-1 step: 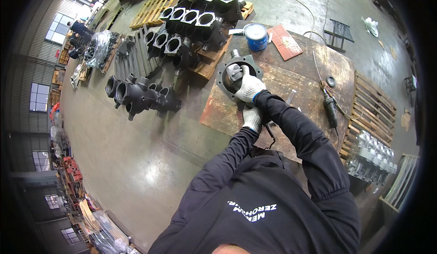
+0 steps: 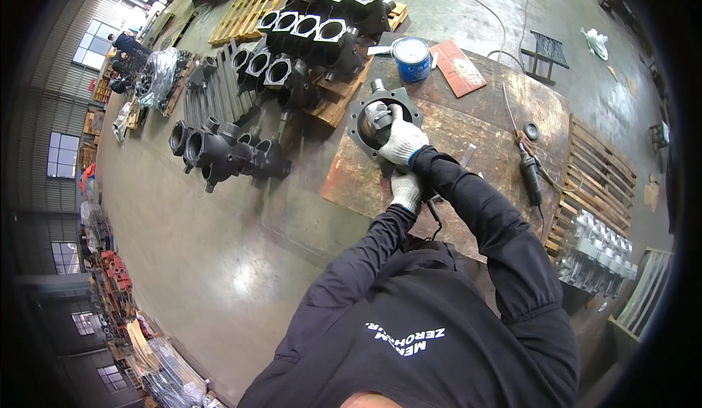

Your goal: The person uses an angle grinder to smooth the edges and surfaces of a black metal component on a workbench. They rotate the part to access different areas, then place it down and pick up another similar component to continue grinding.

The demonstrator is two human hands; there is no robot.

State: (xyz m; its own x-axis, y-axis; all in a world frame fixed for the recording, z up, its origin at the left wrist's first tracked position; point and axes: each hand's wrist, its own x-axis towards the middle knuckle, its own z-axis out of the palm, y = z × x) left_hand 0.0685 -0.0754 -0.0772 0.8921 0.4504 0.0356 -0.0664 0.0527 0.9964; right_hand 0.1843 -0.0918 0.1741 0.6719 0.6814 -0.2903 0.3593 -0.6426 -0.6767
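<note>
On the worn workbench [image 2: 461, 126] lies a dark metal casting [image 2: 356, 131] with a wide round opening and a bolt-hole flange. The silver head of an angle grinder [image 2: 378, 115] sits inside that opening. My right hand [image 2: 404, 140], in a white knit glove, is closed around the grinder just behind its head. Nearer to me, my left hand [image 2: 406, 190], also gloved, is closed on the rear of the same tool. Most of the grinder's body is hidden by my hands and right sleeve. A dark cord [image 2: 439, 225] hangs near my left hand.
A blue can [image 2: 412, 63] and a reddish board [image 2: 462, 69] stand beyond the casting. To the right lies a dark corded hand tool [image 2: 530, 178], beside a wooden pallet [image 2: 599, 170]. Several black castings [image 2: 303, 39] fill pallets at far left; another casting [image 2: 223, 152] stands nearer.
</note>
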